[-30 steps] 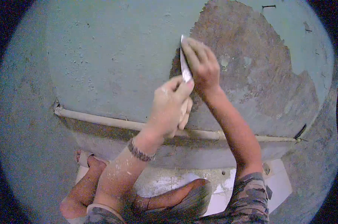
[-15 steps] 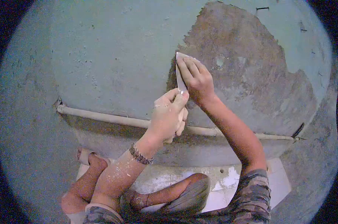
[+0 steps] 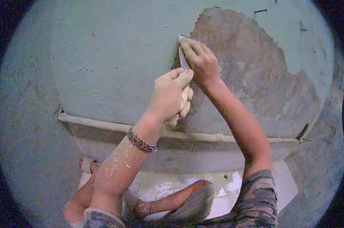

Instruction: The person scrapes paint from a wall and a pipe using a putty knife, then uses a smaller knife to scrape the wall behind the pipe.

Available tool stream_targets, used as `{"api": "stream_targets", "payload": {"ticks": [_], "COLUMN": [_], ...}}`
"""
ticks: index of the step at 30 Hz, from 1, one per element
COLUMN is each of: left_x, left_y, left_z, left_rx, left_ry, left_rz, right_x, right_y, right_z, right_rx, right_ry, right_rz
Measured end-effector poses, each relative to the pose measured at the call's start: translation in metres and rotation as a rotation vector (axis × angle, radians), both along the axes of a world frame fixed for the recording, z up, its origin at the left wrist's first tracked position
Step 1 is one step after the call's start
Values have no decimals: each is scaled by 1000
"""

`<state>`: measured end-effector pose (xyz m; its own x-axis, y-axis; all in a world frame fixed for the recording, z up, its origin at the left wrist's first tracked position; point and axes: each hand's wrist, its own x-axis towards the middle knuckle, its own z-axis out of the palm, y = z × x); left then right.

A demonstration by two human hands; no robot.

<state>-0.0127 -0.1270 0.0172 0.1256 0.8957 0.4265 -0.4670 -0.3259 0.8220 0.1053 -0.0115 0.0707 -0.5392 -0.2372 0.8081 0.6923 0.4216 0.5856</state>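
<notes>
My left hand (image 3: 169,95) is wrapped round the handle of a putty knife (image 3: 183,60), its thumb lying along the top near the blade. The fingers of my right hand (image 3: 203,64) press on the blade from the right, close to its tip. The blade points up and lies against the wall, along the left edge of a bare brown patch (image 3: 240,45). Green paint (image 3: 122,57) covers the wall to the left of it. My fingers hide part of the blade and most of the handle.
A pale pipe (image 3: 96,122) runs across the low wall below my hands. Nails (image 3: 260,11) stick out at the upper right. My bent legs and a sandalled foot (image 3: 87,164) are below, over white floor tiles (image 3: 282,182).
Both hands and the putty knife have moved upward along the left edge of the bare patch. The grip on the tool looks the same.
</notes>
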Motion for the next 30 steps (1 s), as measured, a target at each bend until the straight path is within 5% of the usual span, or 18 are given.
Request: {"api": "stream_targets", "payload": {"ticks": [30], "left_x": [13], "left_y": [7], "left_z": [34], "left_rx": [108], "left_ry": [60], "left_rz": [107], "right_x": [12], "right_y": [5], "right_z": [46], "right_rx": [25], "right_ry": [-92], "right_rz": [-58]}}
